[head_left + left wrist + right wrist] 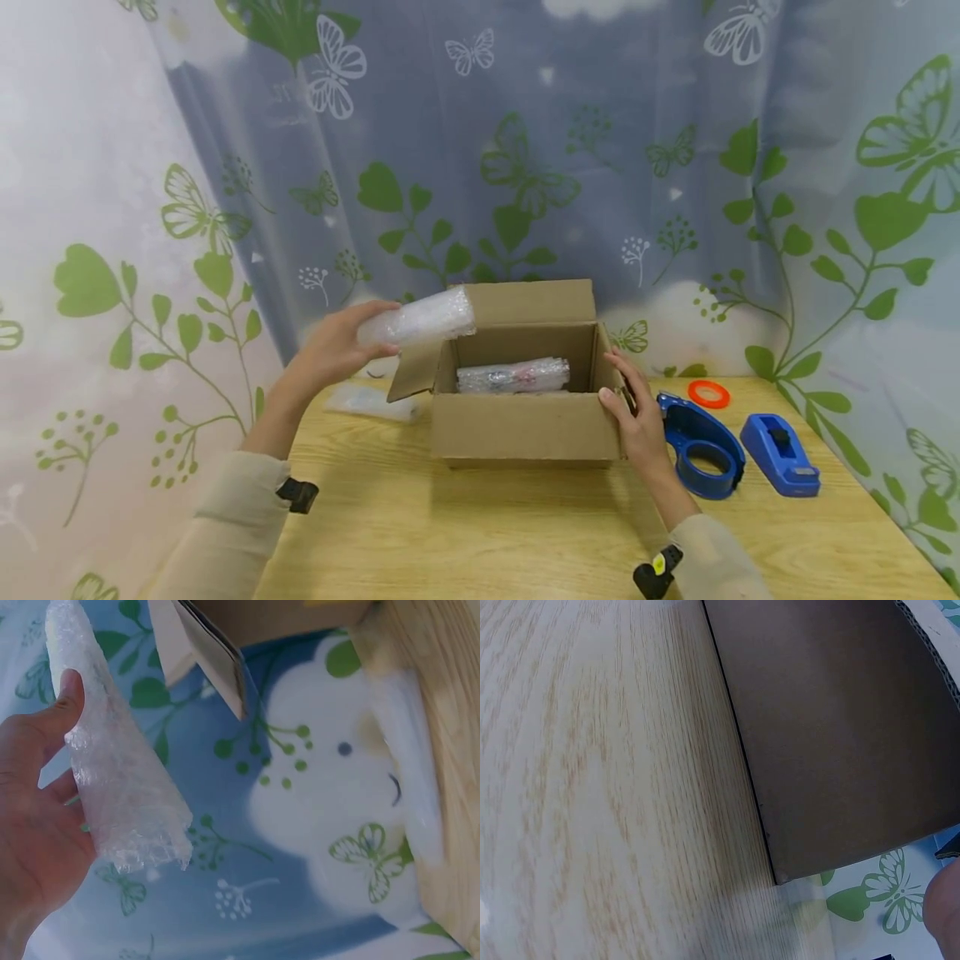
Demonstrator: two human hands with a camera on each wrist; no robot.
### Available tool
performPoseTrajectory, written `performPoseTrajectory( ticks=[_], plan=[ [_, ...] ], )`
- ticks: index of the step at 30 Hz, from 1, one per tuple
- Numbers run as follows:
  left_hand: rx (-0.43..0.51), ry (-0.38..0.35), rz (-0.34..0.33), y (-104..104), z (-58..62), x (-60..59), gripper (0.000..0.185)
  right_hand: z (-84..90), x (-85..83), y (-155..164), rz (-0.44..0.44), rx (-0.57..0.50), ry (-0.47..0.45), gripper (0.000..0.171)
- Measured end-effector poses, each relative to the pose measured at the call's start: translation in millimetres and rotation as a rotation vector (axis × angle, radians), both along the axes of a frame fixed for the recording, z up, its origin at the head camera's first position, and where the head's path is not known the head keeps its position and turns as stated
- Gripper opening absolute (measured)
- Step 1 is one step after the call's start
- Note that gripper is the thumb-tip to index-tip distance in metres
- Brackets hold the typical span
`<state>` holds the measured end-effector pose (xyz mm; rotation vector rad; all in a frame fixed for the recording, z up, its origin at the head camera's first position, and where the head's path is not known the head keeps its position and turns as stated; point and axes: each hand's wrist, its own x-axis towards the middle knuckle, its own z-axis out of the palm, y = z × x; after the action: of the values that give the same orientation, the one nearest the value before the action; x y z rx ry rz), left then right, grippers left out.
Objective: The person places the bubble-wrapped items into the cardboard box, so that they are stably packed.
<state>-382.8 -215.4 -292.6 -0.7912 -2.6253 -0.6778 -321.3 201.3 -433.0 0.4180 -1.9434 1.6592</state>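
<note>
My left hand (pixel 333 346) holds a bubble-wrapped bundle (pixel 427 317) in the air, over the left flap of an open cardboard box (pixel 525 429). In the left wrist view the thumb lies across the near side of that bundle (pixel 120 765), and the fingers go behind it. Inside the box lies another bubble-wrapped bundle (pixel 513 377) with some pink and dark colour showing through. My right hand (pixel 637 417) grips the box at its right edge, thumb at the front corner. The right wrist view shows the box's cardboard side (pixel 840 742) and a fingertip at the border.
A clear plastic-wrapped item (pixel 371 402) lies on the wooden table (pixel 517 533) left of the box. At the right are a blue tape gun (pixel 708 454), an orange tape ring (pixel 708 394) and a blue tape dispenser (pixel 780 458). A patterned curtain (pixel 450 150) hangs behind.
</note>
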Motion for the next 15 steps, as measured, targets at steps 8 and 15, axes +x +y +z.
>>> performPoseTrajectory(
  ticks=[8, 15],
  plan=[
    [0.019, -0.023, -0.069, 42.9, 5.7, -0.4, 0.062, -0.5, 0.2, 2.1, -0.002, 0.008, -0.010, 0.049],
    [0.052, -0.066, -0.146, 74.0, 5.4, 1.7, 0.062, 1.8, 1.6, 0.6, -0.001, 0.011, -0.018, 0.050]
  ],
)
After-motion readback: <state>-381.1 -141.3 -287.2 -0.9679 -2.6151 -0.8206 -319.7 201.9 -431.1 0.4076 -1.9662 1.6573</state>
